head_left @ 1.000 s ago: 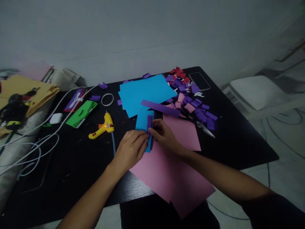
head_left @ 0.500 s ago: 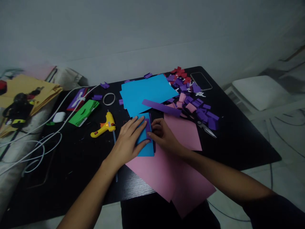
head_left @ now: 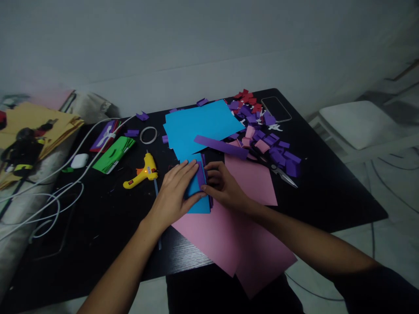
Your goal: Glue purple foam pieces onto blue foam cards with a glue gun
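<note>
Since half a second back barely shifts, left hand [head_left: 175, 192] still presses flat, fingers spread, on blue card [head_left: 196, 192] while right hand [head_left: 225, 187] pinches purple strip [head_left: 201, 173] along its right edge, pink sheet [head_left: 225, 235] beneath, suggests strip being bonded.

Bare table [head_left: 98, 226] lies open along the near-left edge and toward the right edge. A glue gun [head_left: 141, 173] sits just left of the hands; scissors [head_left: 278, 171] and purple scraps [head_left: 278, 155] crowd the right; cables [head_left: 49, 205] sprawl near the left edge.
</note>
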The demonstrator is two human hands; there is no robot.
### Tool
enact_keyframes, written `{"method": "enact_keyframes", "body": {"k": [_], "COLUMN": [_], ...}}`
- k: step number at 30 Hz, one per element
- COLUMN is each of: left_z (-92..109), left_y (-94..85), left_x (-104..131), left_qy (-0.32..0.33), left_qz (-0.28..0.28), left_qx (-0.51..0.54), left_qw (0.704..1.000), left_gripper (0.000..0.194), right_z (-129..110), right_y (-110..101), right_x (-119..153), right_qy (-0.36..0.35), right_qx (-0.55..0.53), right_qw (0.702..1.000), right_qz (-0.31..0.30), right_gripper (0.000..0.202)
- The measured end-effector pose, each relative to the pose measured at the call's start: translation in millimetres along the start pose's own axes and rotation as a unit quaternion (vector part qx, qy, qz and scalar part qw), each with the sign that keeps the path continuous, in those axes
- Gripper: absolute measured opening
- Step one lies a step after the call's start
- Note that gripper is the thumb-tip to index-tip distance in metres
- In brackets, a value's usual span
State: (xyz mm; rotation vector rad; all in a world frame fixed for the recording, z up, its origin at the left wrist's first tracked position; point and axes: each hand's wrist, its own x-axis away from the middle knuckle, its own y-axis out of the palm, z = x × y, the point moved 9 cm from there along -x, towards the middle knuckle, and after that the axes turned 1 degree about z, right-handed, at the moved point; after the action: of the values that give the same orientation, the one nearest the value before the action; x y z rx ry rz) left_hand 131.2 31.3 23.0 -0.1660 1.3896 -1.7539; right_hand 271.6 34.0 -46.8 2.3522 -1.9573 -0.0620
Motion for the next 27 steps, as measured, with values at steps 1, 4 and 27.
{"method": "enact_keyframes", "body": {"k": [1,4,27], "left_z": [-0.5,-1.8,-33.7], "left_y": [-0.2,-1.4,-42.8], "left_x": [-0.1,-0.3,15.3], "left_qy": [-0.005,-0.015,-0.136], "left_qz": [0.0,0.004,0.234], "left_qx": [0.004,0.004,0.117], "left_qw": [1.0,1.0,0.956], "left_gripper": [0.076,0.079,0.007], "right_z": [-0.1,-0.3,-5.2], "right_y": [-0.1,-0.3,5.6], "right_x": [0.1,0.6,2.3], "right_qy": [-0.001,-0.006,0.044], "right_qx": [0.001,0.004,-0.045], "right_qw": [1.0,1.0,0.998], "right_qz": [0.0,0.002,-0.024], "right_gripper": [0.048,0.047,0.056]}}
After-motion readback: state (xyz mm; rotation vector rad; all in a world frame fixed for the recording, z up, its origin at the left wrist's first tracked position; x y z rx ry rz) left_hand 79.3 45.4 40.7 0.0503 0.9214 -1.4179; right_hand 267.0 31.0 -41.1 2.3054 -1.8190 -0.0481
